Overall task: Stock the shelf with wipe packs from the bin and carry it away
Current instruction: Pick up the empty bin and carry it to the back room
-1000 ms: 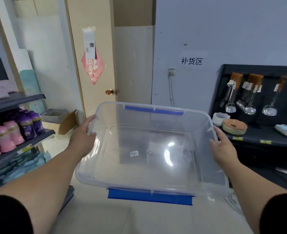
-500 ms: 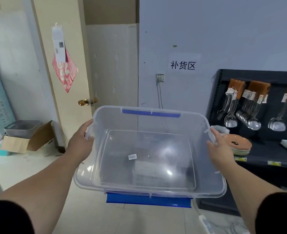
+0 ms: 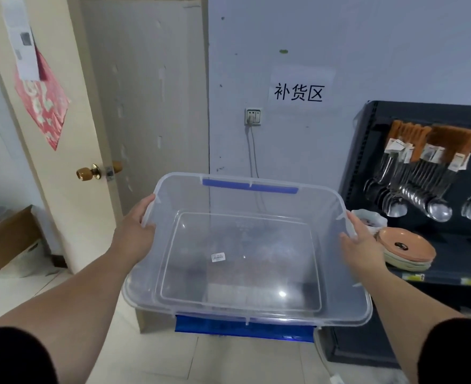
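The clear bin (image 3: 256,200) is being held up at centre, off the floor. It is being gripped by the left hand (image 3: 134,231) at its 9 o'clock rim and by the right hand (image 3: 363,246) at 3 o'clock, fingers (image 3: 148,200) being curled over the edge. No wipe packs are being seen inside, so stocking is being judged done and the carry-away under way. Next, a level hold and a path clear of the door (image 3: 62,151) at 10 o'clock and the dark rack (image 3: 450,273) at 3 o'clock are being called for. A wall sign (image 3: 298,92) at 12 o'clock is being read as "补货区"; the bin's small sticker (image 3: 218,256) is proving too small to read.
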The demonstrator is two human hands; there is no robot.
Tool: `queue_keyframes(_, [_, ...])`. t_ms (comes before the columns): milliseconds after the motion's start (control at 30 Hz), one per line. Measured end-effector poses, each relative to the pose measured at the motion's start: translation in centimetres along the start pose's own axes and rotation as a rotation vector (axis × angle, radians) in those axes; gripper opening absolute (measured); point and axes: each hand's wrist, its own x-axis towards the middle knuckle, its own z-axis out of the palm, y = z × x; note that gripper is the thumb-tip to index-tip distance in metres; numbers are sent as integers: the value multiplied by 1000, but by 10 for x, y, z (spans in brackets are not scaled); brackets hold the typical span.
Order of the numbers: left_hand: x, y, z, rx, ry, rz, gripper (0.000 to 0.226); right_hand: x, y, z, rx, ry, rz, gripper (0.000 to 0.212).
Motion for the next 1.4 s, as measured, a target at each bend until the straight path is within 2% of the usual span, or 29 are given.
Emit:
queue_keyframes(267, [144, -32, 34, 18, -88, 10, 55, 87, -13, 91, -30, 36, 40, 49])
queue_keyframes(567, [251, -55, 91, 78, -104, -5, 58, 178, 3, 164, -56, 20, 121, 51])
queue_keyframes(833, [343, -70, 195, 119, -126, -20, 63, 297, 64, 223, -79, -29, 163, 53])
queue_keyframes(1067, [409, -87, 301, 151, -127, -139, 59, 402, 120, 269, -155, -130, 210, 52])
queue_keyframes(1400, [456, -144, 396, 121, -160, -244, 60, 468, 180, 345, -216, -228, 378, 56])
